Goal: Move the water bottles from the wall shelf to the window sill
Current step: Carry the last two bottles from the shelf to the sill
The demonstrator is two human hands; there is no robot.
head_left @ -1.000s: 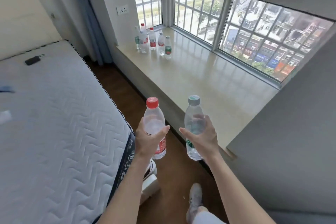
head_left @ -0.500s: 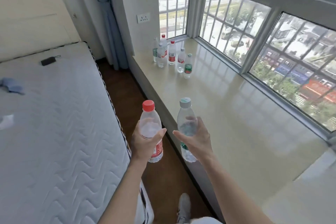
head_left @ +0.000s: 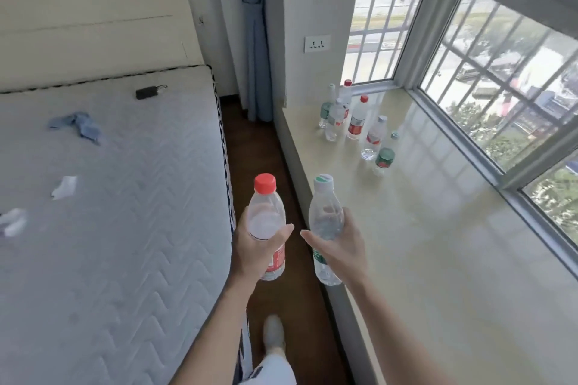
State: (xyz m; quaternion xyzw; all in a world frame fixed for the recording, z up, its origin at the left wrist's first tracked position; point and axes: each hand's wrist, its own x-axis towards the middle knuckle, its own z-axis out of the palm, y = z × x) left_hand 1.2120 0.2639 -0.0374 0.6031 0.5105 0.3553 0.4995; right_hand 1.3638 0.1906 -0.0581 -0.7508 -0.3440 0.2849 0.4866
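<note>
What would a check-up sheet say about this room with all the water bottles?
Surface: glossy beige window sill, with bottles standing at its far end.
Job's things: cluster of clear plastic bottles upright on the sill; red-capped clear bottle and green-labelled clear bottle both carried, not yet set down.
Clutter: crumpled blue cloth, white paper scraps and small black gadget on the mattress.
Grippers: left hand grips the red-capped bottle; right hand grips the green-labelled one.
Cables: nothing seen; white wall socket has nothing plugged in.
Surroundings: white quilted mattress, blue-grey curtain, barred windows, brown wooden floor.
</note>
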